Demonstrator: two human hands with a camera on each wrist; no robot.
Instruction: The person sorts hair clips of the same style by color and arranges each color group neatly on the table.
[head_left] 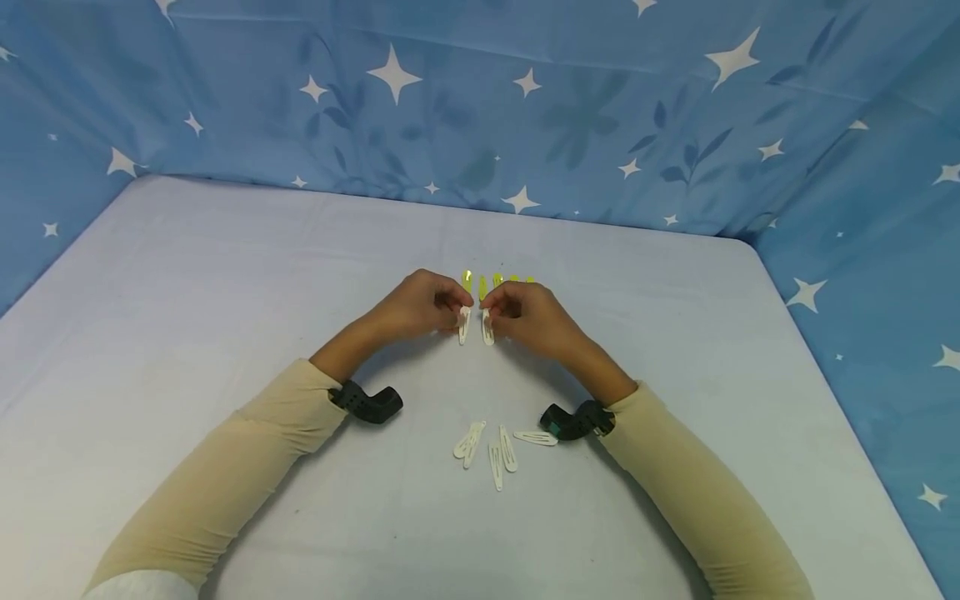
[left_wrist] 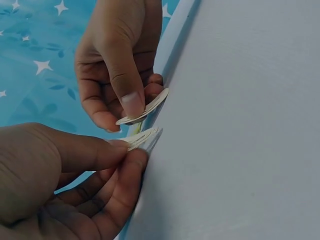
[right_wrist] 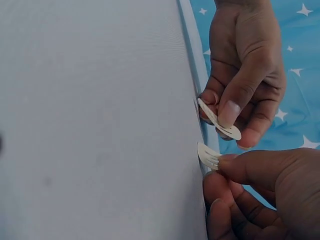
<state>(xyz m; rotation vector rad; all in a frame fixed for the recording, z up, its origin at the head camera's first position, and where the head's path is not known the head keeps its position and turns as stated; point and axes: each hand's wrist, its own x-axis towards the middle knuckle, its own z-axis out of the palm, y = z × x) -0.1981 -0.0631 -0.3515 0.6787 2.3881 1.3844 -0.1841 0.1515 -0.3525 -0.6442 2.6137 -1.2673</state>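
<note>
Between thumb and fingertips, my left hand (head_left: 425, 306) pinches a white snap hair clip (head_left: 464, 326). Just to its right, my right hand (head_left: 534, 318) pinches a second white snap hair clip (head_left: 488, 327). Both clips are held a short way apart, pointing toward me. In the left wrist view the left hand's clip (left_wrist: 142, 138) is partly covered by the thumb. The right hand's clip (right_wrist: 209, 156) shows its slotted end past the thumb in the right wrist view. Beyond the hands lies a row of yellow hair clips (head_left: 482, 288), partly hidden by the fingers.
Nearer to me, several loose white hair clips (head_left: 507, 450) lie on the white-covered table (head_left: 225, 292), two of them overlapping. A blue star-patterned cloth (head_left: 465, 100) hangs behind the table and along its right side. Each wrist carries a black camera mount (head_left: 369, 403).
</note>
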